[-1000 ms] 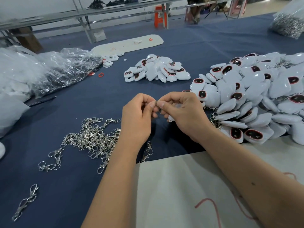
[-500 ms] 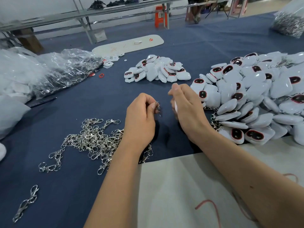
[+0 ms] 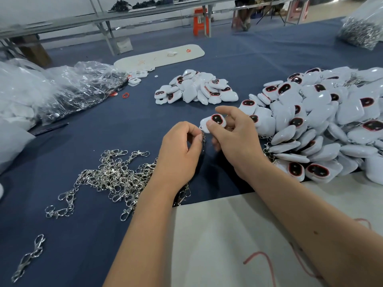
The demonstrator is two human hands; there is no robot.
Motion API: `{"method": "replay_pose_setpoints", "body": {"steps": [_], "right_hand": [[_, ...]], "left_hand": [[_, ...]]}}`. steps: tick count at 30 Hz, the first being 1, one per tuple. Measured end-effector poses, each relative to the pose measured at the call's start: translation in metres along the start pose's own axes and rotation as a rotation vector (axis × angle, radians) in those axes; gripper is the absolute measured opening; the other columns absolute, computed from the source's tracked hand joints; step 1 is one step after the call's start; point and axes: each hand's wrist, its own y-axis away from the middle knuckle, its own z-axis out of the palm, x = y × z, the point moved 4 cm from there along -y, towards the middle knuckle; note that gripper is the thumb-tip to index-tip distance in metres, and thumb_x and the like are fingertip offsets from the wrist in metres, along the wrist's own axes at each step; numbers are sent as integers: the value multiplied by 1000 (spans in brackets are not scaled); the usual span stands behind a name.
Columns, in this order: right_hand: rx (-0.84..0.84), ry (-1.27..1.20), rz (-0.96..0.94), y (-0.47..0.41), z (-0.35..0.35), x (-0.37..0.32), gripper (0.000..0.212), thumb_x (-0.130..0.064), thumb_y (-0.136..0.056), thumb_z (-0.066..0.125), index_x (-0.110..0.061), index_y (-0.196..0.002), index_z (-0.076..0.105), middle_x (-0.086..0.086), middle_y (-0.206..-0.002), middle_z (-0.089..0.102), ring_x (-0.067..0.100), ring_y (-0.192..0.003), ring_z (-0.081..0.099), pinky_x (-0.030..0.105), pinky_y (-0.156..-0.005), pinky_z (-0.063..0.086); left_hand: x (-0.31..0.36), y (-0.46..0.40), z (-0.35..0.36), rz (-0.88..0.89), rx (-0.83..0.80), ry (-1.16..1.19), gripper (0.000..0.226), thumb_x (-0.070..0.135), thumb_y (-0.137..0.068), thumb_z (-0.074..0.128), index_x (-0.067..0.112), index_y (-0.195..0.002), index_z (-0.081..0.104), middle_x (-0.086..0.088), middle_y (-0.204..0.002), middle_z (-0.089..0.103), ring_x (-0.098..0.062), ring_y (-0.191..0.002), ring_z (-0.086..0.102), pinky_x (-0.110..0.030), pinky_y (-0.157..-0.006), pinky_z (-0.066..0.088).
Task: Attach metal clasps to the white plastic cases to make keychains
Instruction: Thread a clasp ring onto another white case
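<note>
Pinching a white case (image 3: pixel 213 122) between thumb and fingers, my right hand (image 3: pixel 234 137) holds it above the blue desk (image 3: pixel 128 125), dark window facing up. My left hand (image 3: pixel 180 150) pinches a metal clasp (image 3: pixel 204 138) just under the case's near corner; whether they touch, I cannot tell. Loose clasps (image 3: pixel 116 175) sprawl left of my wrist, partly under my forearm. A big heap of cases (image 3: pixel 323 125) crowds the right, a smaller pile (image 3: pixel 196 88) lies beyond, and crumpled plastic bags (image 3: pixel 68 88) lie far left.
</note>
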Motion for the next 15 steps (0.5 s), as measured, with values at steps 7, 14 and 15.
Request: {"method": "replay_pose_setpoints", "body": {"steps": [7, 14, 15], "right_hand": [[-16, 152, -61, 1, 1, -2, 29, -15, -94, 65, -24, -121, 71, -11, -80, 67, -1, -61, 53, 11, -59, 45], [-19, 218, -98, 0, 1, -3, 32, -13, -94, 61, -22, -124, 70, -14, -74, 62, -3, -56, 49, 7, -56, 39], [-20, 217, -92, 0, 1, -3, 32, -13, -94, 61, -22, -123, 70, -14, -73, 61, -2, -53, 47, 7, -54, 38]], "left_hand": [[2, -1, -1, 121, 0, -108, 9, 3, -96, 57, 10, -90, 59, 0, -100, 57, -12, -92, 53, -17, -75, 39], [3, 1, 2, 175, -9, -116, 11, 0, -95, 54, 10, -91, 57, -2, -101, 57, -13, -90, 53, -29, -78, 45], [4, 1, 1, 179, -4, -114, 11, 0, -95, 54, 10, -90, 57, -1, -100, 57, -13, -90, 53, -30, -78, 46]]}}
